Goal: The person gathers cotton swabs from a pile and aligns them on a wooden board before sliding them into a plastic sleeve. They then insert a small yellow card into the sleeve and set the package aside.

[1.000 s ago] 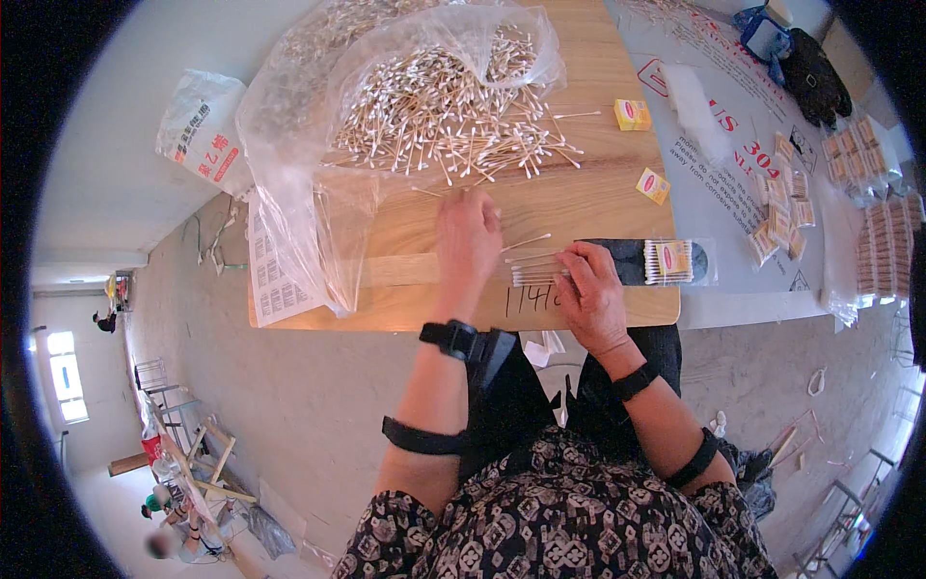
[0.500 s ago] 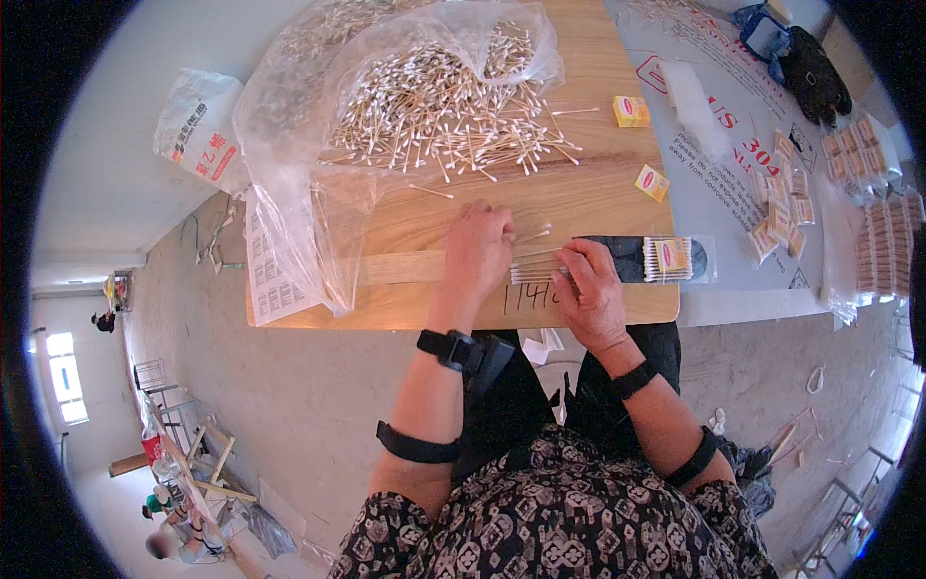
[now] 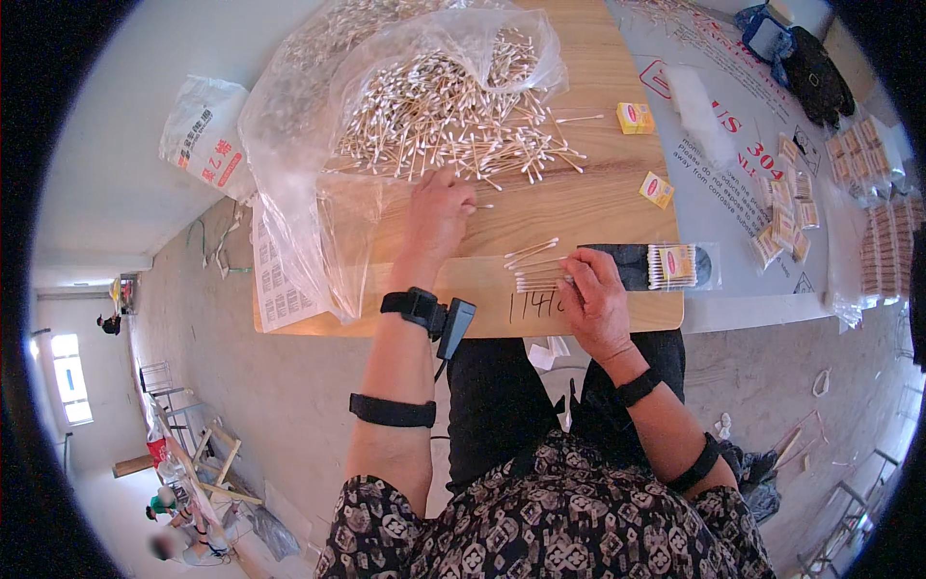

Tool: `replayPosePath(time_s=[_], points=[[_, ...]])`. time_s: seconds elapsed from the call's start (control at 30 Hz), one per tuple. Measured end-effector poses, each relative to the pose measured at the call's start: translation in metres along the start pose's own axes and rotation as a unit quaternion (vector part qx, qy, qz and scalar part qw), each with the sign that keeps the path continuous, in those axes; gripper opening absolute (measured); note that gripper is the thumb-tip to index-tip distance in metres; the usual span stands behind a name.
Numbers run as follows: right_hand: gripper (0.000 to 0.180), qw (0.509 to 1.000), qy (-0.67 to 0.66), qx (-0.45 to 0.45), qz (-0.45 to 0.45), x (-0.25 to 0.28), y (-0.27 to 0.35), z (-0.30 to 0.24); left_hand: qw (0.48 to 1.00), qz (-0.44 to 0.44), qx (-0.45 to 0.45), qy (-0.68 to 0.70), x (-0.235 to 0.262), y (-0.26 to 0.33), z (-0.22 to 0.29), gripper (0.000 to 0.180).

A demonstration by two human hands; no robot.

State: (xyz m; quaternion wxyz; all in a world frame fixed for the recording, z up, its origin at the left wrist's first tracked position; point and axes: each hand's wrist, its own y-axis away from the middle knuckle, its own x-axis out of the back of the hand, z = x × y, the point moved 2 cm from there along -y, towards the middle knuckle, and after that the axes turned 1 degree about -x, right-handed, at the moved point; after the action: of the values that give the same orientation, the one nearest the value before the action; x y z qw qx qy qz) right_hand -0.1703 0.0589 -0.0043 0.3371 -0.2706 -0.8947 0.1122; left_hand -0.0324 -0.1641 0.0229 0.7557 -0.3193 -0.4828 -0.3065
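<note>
Near the front edge of the wooden table, a small row of cotton swabs [image 3: 537, 281] lies side by side. My right hand [image 3: 595, 303] is closed over the row's right ends, thumb and fingers together. A few more swabs [image 3: 531, 253] lie slanted just above that row. Farther left, my left hand [image 3: 439, 214] is at the near edge of a big loose heap of cotton swabs [image 3: 434, 111]. Its fingers are curled, and one swab [image 3: 484, 206] sticks out at the fingertips. Right of my right hand, a clear packet [image 3: 672, 266] holds swabs with a yellow label, beside a dark strip.
A clear plastic bag [image 3: 289, 145] spreads around the heap. Two small yellow boxes [image 3: 635, 118] stand at the table's right side. Beyond, a grey sheet [image 3: 733, 193] carries several filled packets [image 3: 783, 212]. A printed paper [image 3: 285, 275] lies at the left edge.
My left hand has moved left and away from me, from beside the row to the heap's edge. Slanted swabs now show above the row. My right hand has stayed in place.
</note>
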Motion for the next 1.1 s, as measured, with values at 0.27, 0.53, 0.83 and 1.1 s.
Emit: replayPosePath(time_s=[0.27, 0.53, 0.83, 1.1], points=[[0.027, 1.0, -0.006, 0.002, -0.004, 0.002, 0.0, -0.001, 0.998, 0.038, -0.029, -0.033, -0.008, -0.023, 0.023, 0.009], [0.028, 1.0, -0.014, -0.006, -0.014, 0.001, 0.001, 0.001, 0.997, -0.06, 0.029, 0.043, -0.034, -0.011, 0.061, 0.01], [0.029, 0.998, -0.046, -0.034, 0.04, 0.0, 0.004, 0.007, 0.997, 0.014, 0.04, 0.065, -0.036, 0.029, 0.078, 0.025], [0.028, 0.988, -0.118, -0.079, 0.066, 0.003, 0.001, 0.012, 0.995, -0.076, 0.014, -0.061, -0.047, 0.079, 0.119, 0.076]])
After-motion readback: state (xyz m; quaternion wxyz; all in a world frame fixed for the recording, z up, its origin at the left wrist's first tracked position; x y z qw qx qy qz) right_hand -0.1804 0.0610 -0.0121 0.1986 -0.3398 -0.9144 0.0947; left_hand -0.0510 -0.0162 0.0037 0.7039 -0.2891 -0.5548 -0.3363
